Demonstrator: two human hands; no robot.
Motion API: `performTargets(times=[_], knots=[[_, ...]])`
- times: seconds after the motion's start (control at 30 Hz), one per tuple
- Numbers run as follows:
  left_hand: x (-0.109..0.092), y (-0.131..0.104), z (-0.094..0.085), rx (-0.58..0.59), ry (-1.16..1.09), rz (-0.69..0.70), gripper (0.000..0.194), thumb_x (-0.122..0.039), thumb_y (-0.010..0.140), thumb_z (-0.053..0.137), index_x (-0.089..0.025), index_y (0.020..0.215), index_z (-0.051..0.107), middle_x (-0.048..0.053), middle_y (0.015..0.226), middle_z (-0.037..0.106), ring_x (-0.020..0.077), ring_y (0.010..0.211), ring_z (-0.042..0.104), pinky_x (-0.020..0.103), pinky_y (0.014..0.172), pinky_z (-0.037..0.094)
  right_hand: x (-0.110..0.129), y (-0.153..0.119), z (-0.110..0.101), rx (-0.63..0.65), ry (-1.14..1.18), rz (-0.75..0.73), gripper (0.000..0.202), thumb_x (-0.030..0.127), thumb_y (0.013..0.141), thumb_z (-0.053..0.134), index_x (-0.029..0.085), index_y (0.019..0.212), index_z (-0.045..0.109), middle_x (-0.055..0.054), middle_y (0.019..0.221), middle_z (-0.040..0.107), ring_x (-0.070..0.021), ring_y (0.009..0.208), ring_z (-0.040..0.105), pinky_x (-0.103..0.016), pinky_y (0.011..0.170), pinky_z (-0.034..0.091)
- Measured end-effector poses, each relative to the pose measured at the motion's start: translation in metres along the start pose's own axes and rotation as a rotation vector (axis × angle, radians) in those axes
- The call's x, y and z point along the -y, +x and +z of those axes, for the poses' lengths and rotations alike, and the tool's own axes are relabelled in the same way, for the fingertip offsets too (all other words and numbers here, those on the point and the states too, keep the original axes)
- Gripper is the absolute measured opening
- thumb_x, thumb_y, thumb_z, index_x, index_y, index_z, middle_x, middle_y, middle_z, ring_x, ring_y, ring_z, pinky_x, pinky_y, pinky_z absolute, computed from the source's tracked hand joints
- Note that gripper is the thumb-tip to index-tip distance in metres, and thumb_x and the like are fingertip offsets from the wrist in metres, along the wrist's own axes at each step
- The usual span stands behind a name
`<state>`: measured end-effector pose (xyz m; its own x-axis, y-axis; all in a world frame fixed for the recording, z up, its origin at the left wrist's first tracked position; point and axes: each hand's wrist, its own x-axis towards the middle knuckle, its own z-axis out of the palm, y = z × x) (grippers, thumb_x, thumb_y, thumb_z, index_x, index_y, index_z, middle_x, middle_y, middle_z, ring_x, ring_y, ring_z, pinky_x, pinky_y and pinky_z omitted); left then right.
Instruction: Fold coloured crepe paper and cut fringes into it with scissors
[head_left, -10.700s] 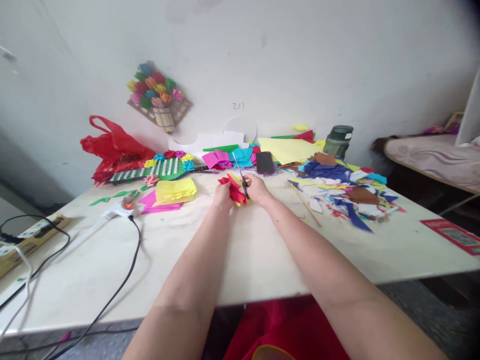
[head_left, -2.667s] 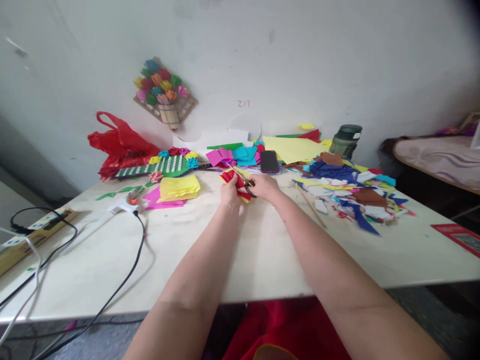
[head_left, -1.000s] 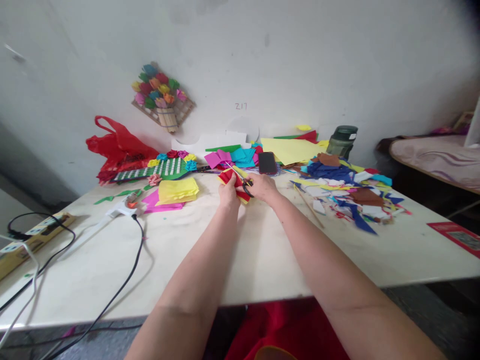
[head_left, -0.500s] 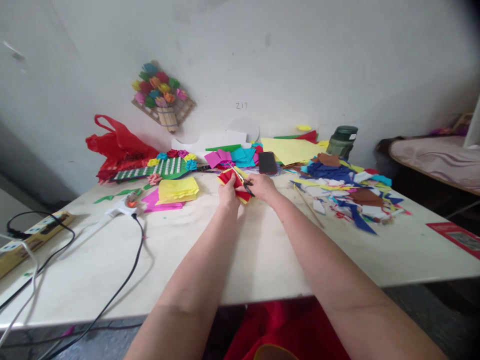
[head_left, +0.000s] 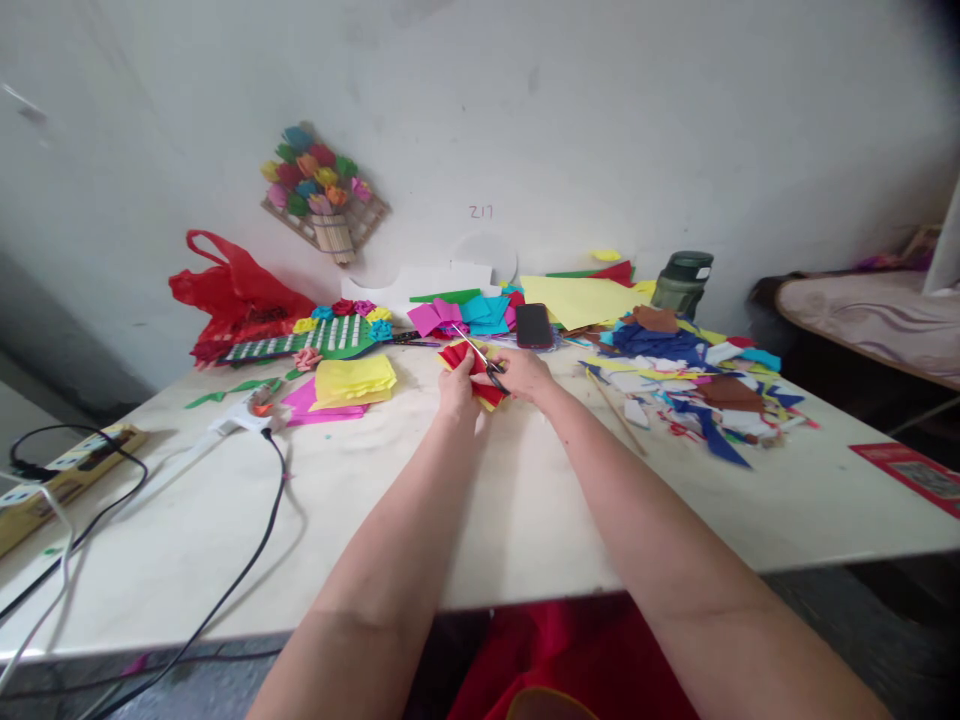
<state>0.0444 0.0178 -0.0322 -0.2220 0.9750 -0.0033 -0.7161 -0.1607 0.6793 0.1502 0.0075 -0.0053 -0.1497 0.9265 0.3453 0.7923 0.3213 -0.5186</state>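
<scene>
- Left hand: pinching the red-and-yellow paper, thumb on top, over the middle of the white surface.
- Right hand: closed around the dark handles of the scissors. Blades point away from the person and to the left, across the paper. Can't tell how far apart they are.
- Both hands close together, forearms coming in from the near edge.
- Left of the paper: yellow sheets, stacked partly on magenta sheets.
- Behind that stack: green board with white rows, coloured paper flowers along its far side, pink flower at its near edge. Red plastic bag behind its left part.
- Past the hands: magenta and cyan paper pieces, then the phone lying flat just right of them.
- Right side: heap of paper scraps, mostly blue, white and brown; thin stick beside it, green bottle upright behind.
- Near left: white glue gun with black cord, power strip further left.
- Wall: paper tulip bouquet on a lattice.
</scene>
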Motion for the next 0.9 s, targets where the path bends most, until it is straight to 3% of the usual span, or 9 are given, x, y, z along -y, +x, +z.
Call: performTargets(times=[0.9], knots=[[0.0025,0.0055,-0.0018,-0.036,0.011,0.003,0.016,-0.019,0.064,0.067,-0.012,0.075,0.06,0.005,0.07,0.065,0.0173,0.063,0.063,0.034,0.069,0.05,-0.0012,0.0033,0.0022,-0.055,-0.09,0.0,0.033,0.051,0.065,0.058,0.026,0.085,0.067,0.0,0.077,0.067,-0.0175,0.074,0.059,-0.024,0.06,0.039]])
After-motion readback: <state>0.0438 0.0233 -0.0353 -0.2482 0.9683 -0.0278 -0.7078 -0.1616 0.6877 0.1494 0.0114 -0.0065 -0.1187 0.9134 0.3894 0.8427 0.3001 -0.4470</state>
